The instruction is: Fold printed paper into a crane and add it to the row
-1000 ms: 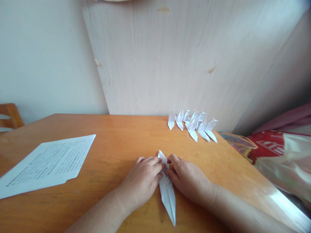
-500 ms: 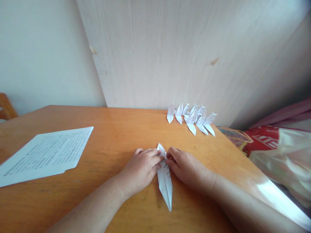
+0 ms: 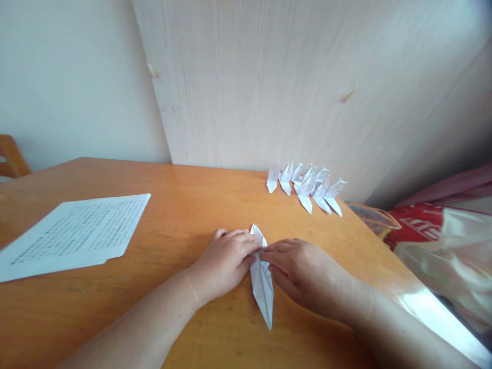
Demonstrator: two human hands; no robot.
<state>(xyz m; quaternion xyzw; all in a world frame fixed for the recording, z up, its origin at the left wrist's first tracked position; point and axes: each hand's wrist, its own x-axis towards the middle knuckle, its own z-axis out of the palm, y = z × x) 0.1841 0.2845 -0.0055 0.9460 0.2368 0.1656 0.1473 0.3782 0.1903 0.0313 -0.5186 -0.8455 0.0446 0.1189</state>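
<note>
A narrow strip of white folded paper, pointed at both ends, lies lengthwise on the table in front of me. My left hand holds it from the left, fingers bent over its middle and thumb against its edge. From the right, my right hand presses its fingertips onto the middle of the paper, close to the left fingertips. The part under my fingers is hidden; both tips of the strip show. Faint print or writing marks the paper near the middle.
Several folded white paper figures stand in a group at the table's back right. Printed sheets lie on the left of the wooden table. Beyond the right edge are a red and whitish bag and a wooden panel rises behind.
My right hand has turned from a pinch at the paper's right edge to laying its fingers across the middle. The left hand stays on the paper. The view has shifted slightly.
</note>
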